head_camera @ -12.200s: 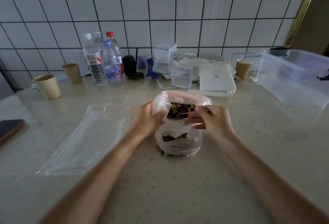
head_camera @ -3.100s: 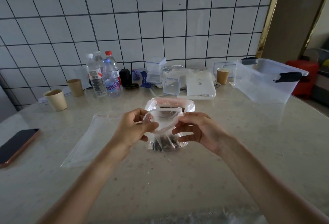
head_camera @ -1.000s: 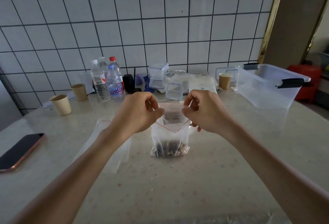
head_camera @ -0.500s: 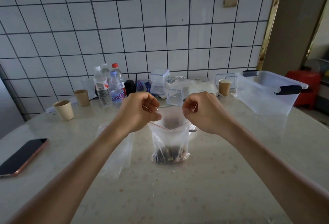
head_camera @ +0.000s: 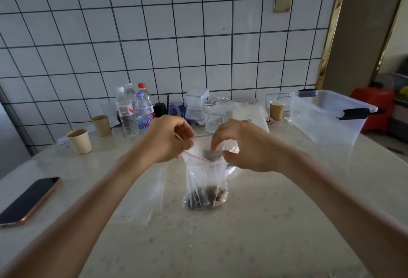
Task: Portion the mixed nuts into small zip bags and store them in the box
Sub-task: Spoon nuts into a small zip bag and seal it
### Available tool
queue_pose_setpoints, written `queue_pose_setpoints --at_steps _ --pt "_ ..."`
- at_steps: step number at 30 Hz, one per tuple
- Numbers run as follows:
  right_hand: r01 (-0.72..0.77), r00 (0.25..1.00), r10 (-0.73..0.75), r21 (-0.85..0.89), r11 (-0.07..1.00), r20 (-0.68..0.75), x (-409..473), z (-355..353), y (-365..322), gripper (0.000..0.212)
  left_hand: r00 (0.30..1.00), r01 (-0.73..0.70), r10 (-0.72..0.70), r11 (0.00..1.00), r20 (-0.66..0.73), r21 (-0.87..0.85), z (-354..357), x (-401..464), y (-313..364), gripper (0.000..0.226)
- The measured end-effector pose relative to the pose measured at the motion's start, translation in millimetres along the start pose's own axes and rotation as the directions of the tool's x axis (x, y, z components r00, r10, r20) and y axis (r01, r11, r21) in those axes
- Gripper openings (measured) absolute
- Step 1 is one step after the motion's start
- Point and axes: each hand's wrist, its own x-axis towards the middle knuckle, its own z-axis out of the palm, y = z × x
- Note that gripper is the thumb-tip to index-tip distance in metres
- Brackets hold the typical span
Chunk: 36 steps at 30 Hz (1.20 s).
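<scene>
A small clear zip bag (head_camera: 206, 178) with a red seal line hangs upright over the table, mixed nuts (head_camera: 206, 197) heaped in its bottom. My left hand (head_camera: 167, 141) pinches the left end of its top edge. My right hand (head_camera: 240, 145) pinches the right end, fingers curled over the mouth. The mouth sags partly open between them. The large clear storage box (head_camera: 326, 116) with black latches stands open at the back right. The big nut bag is mostly hidden behind my hands.
An empty clear zip bag (head_camera: 141, 191) lies left of the held one. A phone (head_camera: 26, 200) rests at the left edge. Paper cups (head_camera: 79, 142), water bottles (head_camera: 134, 110) and small clear containers (head_camera: 196, 105) line the tiled wall.
Both hands have lifted the small bag of nuts off the table and hold it up by its top corners. The camera tilted upward.
</scene>
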Motion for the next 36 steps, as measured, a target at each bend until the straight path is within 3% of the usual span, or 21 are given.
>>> queue_pose_setpoints --at_steps 5,8,12,15,17,19,23,29,36 --pt "0.045 0.981 -0.010 -0.178 0.983 0.194 3 9 1 0.038 0.996 -0.051 0.053 0.998 0.070 -0.037 -11 -2 -2 0.029" --pt "0.032 0.984 0.020 -0.291 0.956 0.175 4 12 6 0.033 0.986 -0.141 0.134 0.988 0.102 0.066 -17 -6 -6 0.029" --pt "0.070 0.989 -0.032 -0.259 0.963 0.146 9 7 3 0.026 0.960 -0.232 0.182 0.942 0.211 0.241 -14 -14 -4 0.035" --pt "0.109 0.990 -0.076 -0.296 0.949 0.120 14 5 1 0.025 0.952 -0.194 0.117 0.944 0.282 0.265 -13 -15 -4 0.012" --pt "0.096 0.993 -0.070 -0.292 0.951 0.099 14 2 3 0.023 0.948 -0.184 0.091 0.939 0.304 0.291 -13 -16 -9 0.031" --pt "0.081 0.994 -0.056 -0.274 0.958 0.098 14 -2 5 0.024 0.948 -0.200 0.108 0.933 0.299 0.298 -15 -15 -13 0.033" --pt "0.057 0.994 -0.031 -0.267 0.962 0.102 14 -6 9 0.023 0.963 -0.189 0.147 0.965 0.224 0.180 -19 -9 -24 0.047" --pt "0.011 0.995 0.008 -0.186 0.983 0.101 13 -14 12 0.025 0.955 -0.254 0.262 0.964 0.136 -0.072 -11 -6 -38 0.026" --pt "-0.003 0.995 0.016 -0.128 0.992 0.098 14 -11 12 0.028 0.979 -0.173 0.195 0.948 0.056 -0.268 15 -7 -50 0.047"
